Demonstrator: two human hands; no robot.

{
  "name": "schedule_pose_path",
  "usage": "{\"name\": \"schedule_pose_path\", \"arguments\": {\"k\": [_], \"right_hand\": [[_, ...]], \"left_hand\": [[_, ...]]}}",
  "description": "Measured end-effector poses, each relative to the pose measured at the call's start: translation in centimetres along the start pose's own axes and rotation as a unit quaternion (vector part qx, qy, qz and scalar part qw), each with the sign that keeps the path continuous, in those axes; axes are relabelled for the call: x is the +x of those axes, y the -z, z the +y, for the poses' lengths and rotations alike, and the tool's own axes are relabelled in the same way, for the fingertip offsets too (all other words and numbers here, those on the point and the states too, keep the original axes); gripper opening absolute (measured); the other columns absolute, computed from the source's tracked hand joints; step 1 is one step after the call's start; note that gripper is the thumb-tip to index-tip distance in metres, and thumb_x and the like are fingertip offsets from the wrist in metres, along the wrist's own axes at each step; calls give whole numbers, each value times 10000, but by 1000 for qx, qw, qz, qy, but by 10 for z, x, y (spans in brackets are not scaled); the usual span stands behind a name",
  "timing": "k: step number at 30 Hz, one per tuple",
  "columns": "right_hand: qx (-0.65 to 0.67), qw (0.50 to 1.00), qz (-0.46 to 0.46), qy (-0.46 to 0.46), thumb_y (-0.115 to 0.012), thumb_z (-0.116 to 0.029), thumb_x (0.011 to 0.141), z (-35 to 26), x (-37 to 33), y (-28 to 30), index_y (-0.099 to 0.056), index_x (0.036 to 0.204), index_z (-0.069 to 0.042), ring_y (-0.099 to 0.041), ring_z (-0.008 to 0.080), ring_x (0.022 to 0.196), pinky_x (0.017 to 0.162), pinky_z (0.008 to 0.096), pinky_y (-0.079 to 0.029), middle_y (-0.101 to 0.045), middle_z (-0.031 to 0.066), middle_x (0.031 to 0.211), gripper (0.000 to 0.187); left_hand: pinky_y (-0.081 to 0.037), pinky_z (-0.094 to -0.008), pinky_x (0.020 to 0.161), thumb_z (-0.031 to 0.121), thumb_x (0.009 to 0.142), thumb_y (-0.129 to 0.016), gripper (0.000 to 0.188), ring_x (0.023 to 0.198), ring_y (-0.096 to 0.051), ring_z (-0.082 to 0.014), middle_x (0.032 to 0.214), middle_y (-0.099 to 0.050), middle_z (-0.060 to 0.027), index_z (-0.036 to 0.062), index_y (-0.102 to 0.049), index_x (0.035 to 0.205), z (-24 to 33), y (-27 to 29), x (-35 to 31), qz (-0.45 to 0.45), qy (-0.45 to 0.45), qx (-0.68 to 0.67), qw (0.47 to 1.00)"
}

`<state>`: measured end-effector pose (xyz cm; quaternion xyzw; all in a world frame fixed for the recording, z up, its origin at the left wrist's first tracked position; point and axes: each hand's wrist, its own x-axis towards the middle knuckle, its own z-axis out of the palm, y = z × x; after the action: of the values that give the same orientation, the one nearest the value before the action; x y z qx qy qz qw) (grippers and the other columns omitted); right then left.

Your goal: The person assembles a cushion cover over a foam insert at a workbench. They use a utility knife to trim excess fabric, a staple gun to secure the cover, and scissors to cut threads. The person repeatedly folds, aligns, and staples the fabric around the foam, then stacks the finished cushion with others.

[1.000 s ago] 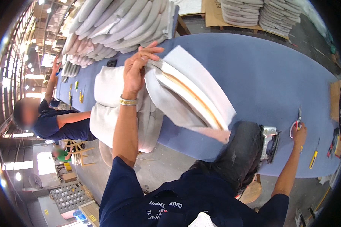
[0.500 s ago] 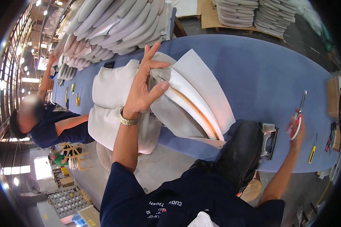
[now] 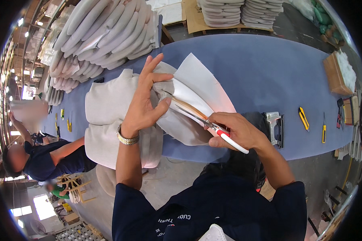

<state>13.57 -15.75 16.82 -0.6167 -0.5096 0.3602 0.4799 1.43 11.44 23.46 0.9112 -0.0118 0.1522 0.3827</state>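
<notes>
A light grey upholstered cushion [image 3: 108, 100] lies on the blue-covered table in front of me, its cover opened along one side. White lining and a pale fabric flap [image 3: 201, 80] stand up from that opening, with a thin brownish strip between the layers. My left hand [image 3: 147, 98], a metal watch on its wrist, grips the bunched grey fabric cover [image 3: 163, 88] between thumb and fingers; the outer fingers stick out. Scissors [image 3: 225, 138] with red and white handles are in my right hand [image 3: 239, 130]. Their blades reach into the opening beside the white lining, pointing toward my left thumb.
Right of my hands are a staple gun [image 3: 274, 128], a yellow utility knife [image 3: 303, 118], a yellow screwdriver [image 3: 324, 128], pliers [image 3: 342, 116] and a cardboard box [image 3: 337, 74]. Cushions are piled high [image 3: 108, 36] at the back left. A co-worker [image 3: 52, 154] stands at the left.
My right hand has brought the scissors from the table's right side to the cushion's opening. My left hand stays on the cover. The yellow utility knife now shows on the table.
</notes>
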Motion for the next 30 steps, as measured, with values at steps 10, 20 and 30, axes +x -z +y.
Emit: {"name": "schedule_pose_path", "arguments": {"k": [10, 20, 30], "right_hand": [[-78, 996, 18, -26, -692, -644, 900, -14, 13, -6, -677, 1093, -32, -678, 354, 871, 771, 426, -534, -698, 169, 963, 642], [-22, 999, -5, -39, -748, -573, 896, -9, 21, -5, -672, 1057, -24, -619, 211, 719, 643, 348, -494, -632, 86, 824, 577], [-1, 998, -20, -59, -698, -656, 897, -8, 30, -5, -704, 1037, -31, -659, 266, 731, 659, 379, -512, -665, 135, 811, 640]], "left_hand": [[-143, -558, 1256, 37, 743, -663, 539, 1588, -98, -443, 1670, -295, -184, 106, -614, 1275, -4, 7, -17, 0, -13, -1, 1000], [-143, -571, 1254, 50, 744, -666, 549, 1587, -91, -449, 1670, -292, -184, 115, -607, 1286, -8, 9, -22, 3, -22, 7, 1000], [-144, -575, 1255, 42, 750, -663, 559, 1587, -84, -452, 1674, -276, -183, 113, -596, 1301, -12, 10, -22, 0, -16, 9, 1000]]}}
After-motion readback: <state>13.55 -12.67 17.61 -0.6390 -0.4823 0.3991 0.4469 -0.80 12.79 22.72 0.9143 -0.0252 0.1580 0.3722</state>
